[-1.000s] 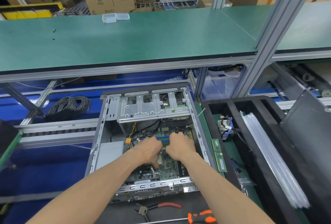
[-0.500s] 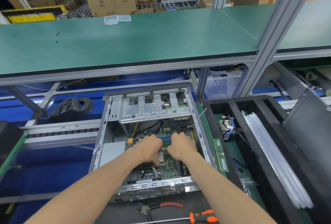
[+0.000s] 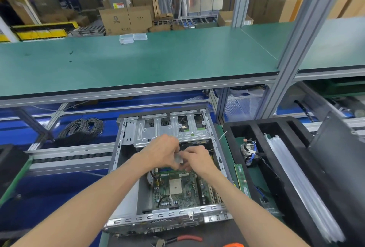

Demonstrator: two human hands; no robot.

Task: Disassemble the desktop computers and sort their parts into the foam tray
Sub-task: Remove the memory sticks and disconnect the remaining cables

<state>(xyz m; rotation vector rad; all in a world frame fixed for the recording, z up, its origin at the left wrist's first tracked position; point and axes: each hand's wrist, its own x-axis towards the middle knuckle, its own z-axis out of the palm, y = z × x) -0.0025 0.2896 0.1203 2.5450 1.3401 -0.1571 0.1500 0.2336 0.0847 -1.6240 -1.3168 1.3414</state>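
Head view: both hands (image 3: 178,156) pinch small grey part (image 3: 179,159) over motherboard (image 3: 177,187).

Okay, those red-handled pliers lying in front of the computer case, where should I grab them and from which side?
Take the pliers by the red handle, coming from the right. They lie flat just in front of the open computer case, jaws to the left and handle to the right, so the handle is the long graspable part. Both hands are busy inside the case now.
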